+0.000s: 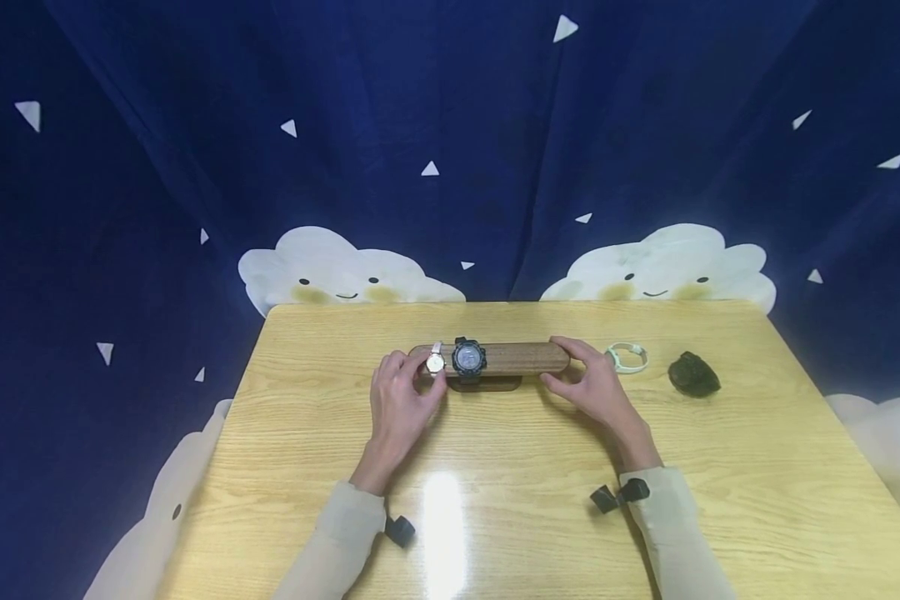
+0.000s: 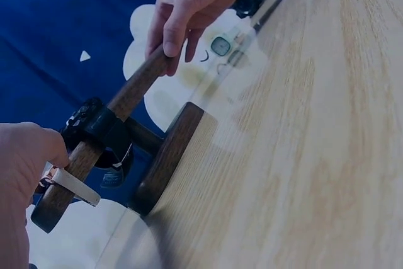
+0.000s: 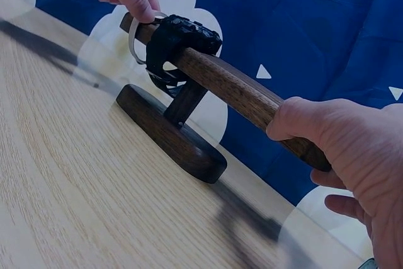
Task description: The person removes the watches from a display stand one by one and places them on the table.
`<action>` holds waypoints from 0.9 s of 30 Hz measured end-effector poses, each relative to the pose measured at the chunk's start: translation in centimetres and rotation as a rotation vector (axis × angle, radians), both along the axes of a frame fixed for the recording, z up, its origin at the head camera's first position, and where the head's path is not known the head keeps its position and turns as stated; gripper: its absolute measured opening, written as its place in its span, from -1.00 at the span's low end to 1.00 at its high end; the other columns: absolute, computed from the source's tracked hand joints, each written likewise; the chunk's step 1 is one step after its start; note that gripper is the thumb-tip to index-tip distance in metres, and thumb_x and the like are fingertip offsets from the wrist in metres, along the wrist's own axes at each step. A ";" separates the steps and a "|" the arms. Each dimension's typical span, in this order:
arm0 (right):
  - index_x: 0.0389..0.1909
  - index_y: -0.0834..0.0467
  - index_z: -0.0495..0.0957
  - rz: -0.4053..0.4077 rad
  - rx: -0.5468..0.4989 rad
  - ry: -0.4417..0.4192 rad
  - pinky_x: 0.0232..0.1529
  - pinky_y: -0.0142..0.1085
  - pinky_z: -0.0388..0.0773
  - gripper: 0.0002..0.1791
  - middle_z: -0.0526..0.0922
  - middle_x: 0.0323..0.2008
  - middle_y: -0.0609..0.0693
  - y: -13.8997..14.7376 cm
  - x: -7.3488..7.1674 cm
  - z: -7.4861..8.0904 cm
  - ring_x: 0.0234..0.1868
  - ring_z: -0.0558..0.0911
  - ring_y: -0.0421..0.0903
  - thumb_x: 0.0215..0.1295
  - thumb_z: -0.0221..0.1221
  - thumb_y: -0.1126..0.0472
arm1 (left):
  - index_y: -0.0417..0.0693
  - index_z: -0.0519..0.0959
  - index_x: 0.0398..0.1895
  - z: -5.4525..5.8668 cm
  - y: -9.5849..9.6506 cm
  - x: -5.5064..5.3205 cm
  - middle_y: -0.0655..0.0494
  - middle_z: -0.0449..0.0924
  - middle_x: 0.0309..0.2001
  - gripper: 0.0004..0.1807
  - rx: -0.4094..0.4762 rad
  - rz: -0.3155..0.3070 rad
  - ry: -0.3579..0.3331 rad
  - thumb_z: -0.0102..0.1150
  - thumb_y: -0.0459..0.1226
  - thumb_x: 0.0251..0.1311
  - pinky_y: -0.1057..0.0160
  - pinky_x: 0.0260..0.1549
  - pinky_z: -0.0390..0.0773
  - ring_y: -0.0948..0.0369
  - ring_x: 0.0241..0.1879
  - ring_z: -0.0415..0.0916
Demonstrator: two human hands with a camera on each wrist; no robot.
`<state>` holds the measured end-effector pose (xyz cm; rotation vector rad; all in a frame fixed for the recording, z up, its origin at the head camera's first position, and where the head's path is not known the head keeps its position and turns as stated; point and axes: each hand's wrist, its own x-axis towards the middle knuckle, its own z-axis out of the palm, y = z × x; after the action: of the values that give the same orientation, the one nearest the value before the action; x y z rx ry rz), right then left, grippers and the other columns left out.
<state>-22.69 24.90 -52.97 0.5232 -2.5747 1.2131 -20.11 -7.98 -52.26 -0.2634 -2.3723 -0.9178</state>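
Note:
A dark wooden watch stand (image 1: 525,358) has a rounded horizontal bar on a post above an oblong base (image 2: 170,162). Around the bar's left part sits a chunky black wristwatch (image 1: 468,358). Just left of that, a small wristwatch with a round pale dial and white strap (image 1: 435,363) loops round the bar near its end. My left hand (image 1: 405,396) pinches this small watch between thumb and fingers. At the opposite end, my right hand (image 1: 594,383) grips the bar, thumb on the near side and fingers beyond.
To the right of the stand lies a pale green wristwatch (image 1: 632,369) with its strap in a loop. Farther right is a dark, bunched object (image 1: 693,375), its kind unclear from above. A blue curtain (image 1: 487,125) hangs behind the wooden table (image 1: 307,467).

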 end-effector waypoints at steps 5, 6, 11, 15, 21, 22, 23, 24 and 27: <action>0.32 0.28 0.54 -0.004 0.005 0.007 0.37 0.17 0.47 -0.27 0.65 0.24 0.25 0.1 0.0 -0.1 0.30 0.59 0.25 0.10 0.54 0.26 | -0.18 0.75 0.00 0.0 -0.1 -0.1 -0.03 0.59 -0.42 -0.61 -0.003 0.001 -0.001 0.47 -0.17 0.14 0.25 -0.39 0.35 0.18 -0.42 0.34; 0.32 0.28 0.54 -0.004 0.008 0.009 0.36 0.17 0.48 -0.27 0.65 0.24 0.25 0.1 -0.1 -0.1 0.30 0.59 0.25 0.10 0.54 0.26 | -0.17 0.75 0.00 0.0 -0.2 -0.1 -0.03 0.59 -0.42 -0.61 -0.004 0.001 0.001 0.47 -0.17 0.14 0.26 -0.39 0.34 0.18 -0.43 0.34; 0.33 0.25 0.54 -0.001 0.010 0.010 0.36 0.15 0.49 -0.27 0.65 0.24 0.24 0.1 -0.1 -0.1 0.30 0.59 0.24 0.11 0.54 0.26 | -0.17 0.76 0.00 -0.1 -0.3 -0.2 -0.01 0.57 -0.44 -0.61 -0.008 0.003 0.012 0.47 -0.17 0.13 0.26 -0.40 0.33 0.20 -0.44 0.31; 0.33 0.25 0.54 0.002 0.006 0.009 0.37 0.14 0.48 -0.28 0.65 0.24 0.24 0.1 0.0 -0.1 0.30 0.59 0.23 0.11 0.54 0.25 | -0.18 0.76 0.01 -0.1 -0.4 -0.2 -0.01 0.56 -0.45 -0.59 -0.010 0.007 0.006 0.48 -0.18 0.12 0.26 -0.39 0.34 0.20 -0.44 0.31; 0.32 0.25 0.55 0.004 0.008 0.015 0.38 0.13 0.48 -0.28 0.65 0.23 0.23 0.1 0.0 -0.1 0.30 0.59 0.22 0.11 0.55 0.25 | -0.16 0.76 0.00 -0.1 -0.6 -0.3 -0.02 0.57 -0.44 -0.61 -0.028 0.015 -0.013 0.47 -0.18 0.12 0.26 -0.38 0.34 0.18 -0.43 0.33; 0.32 0.25 0.55 0.004 0.008 0.014 0.37 0.13 0.48 -0.28 0.65 0.23 0.23 0.1 0.0 -0.1 0.29 0.60 0.22 0.11 0.55 0.25 | -0.16 0.76 0.00 -0.1 -0.6 -0.3 -0.03 0.58 -0.44 -0.61 -0.030 0.014 -0.017 0.47 -0.19 0.12 0.27 -0.38 0.33 0.18 -0.42 0.33; 0.32 0.26 0.55 0.003 0.008 0.014 0.37 0.13 0.48 -0.28 0.66 0.23 0.24 0.1 0.0 -0.1 0.29 0.60 0.22 0.10 0.55 0.25 | -0.15 0.76 0.01 -0.1 -0.6 -0.3 -0.03 0.58 -0.44 -0.61 -0.033 0.014 -0.019 0.47 -0.18 0.12 0.27 -0.38 0.33 0.18 -0.42 0.33; 0.32 0.27 0.54 0.002 0.008 0.013 0.37 0.14 0.48 -0.28 0.66 0.23 0.24 0.1 0.0 -0.1 0.29 0.60 0.22 0.10 0.55 0.26 | -0.15 0.76 0.01 0.0 -0.6 -0.3 -0.03 0.58 -0.44 -0.61 -0.035 0.013 -0.020 0.46 -0.19 0.12 0.27 -0.38 0.33 0.18 -0.42 0.33; 0.32 0.28 0.54 0.001 0.006 0.009 0.37 0.14 0.49 -0.28 0.66 0.22 0.24 0.0 -0.1 0.0 0.28 0.61 0.23 0.10 0.54 0.26 | -0.15 0.76 0.00 0.0 -0.6 -0.4 -0.03 0.58 -0.44 -0.61 -0.041 0.016 -0.012 0.46 -0.19 0.11 0.27 -0.40 0.33 0.17 -0.43 0.34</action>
<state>-22.76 24.94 -52.99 0.5308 -2.5713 1.2013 -20.49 -8.62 -52.23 -0.2548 -2.4026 -0.8660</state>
